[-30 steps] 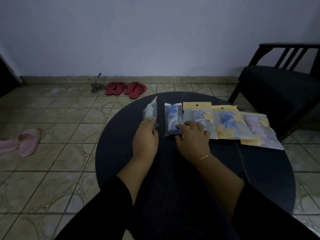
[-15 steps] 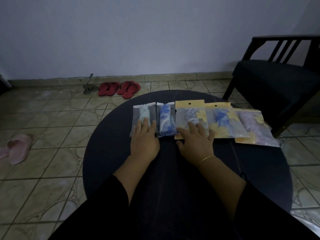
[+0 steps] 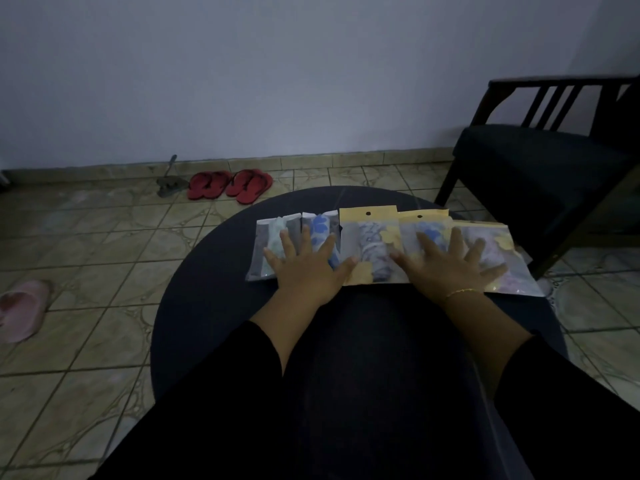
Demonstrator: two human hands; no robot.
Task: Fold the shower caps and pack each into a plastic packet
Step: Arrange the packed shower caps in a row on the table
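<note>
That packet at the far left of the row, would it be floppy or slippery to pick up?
Probably floppy: the leftmost packet looks like thin clear film around soft folded cloth. Likely light, since it lies flat under the left hand. Its glossy surface may slide easily on the smooth dark table.

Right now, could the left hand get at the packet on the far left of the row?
Probably yes: the left hand already lies flat with its fingers spread on the leftmost packet, and nothing covers it.
</note>
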